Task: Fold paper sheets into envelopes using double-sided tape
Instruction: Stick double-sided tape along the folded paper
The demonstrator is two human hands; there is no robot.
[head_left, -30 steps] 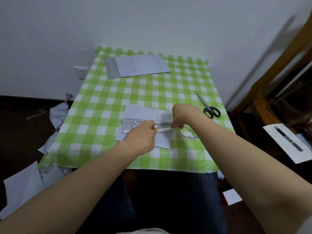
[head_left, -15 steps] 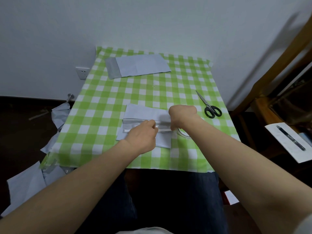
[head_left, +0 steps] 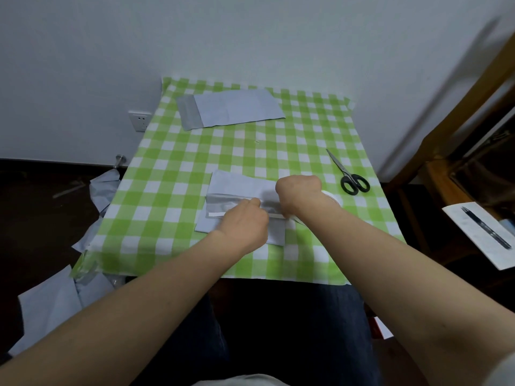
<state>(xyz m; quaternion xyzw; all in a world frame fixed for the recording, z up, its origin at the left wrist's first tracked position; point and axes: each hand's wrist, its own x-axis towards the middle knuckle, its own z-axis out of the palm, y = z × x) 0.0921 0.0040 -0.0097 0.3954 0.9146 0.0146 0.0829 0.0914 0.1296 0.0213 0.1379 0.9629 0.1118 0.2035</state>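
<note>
A folded pale blue paper sheet (head_left: 231, 185) lies on the green checked tablecloth (head_left: 172, 174) in front of me. A white strip of double-sided tape (head_left: 216, 215) runs along its folded band. My left hand (head_left: 245, 227) rests on the sheet, its fingers pressing on the tape strip. My right hand (head_left: 298, 190) is curled at the strip's right end and holds the clear tape roll (head_left: 331, 197), which is mostly hidden behind the wrist.
A finished pale blue envelope (head_left: 231, 110) lies at the far side of the table. Black-handled scissors (head_left: 349, 176) lie to the right. Paper scraps (head_left: 53, 299) litter the floor at left. A pen on a paper (head_left: 485, 235) and wooden furniture stand at right.
My right hand has slid left with the tape roll, closer to my left hand. My left hand stays on the strip.
</note>
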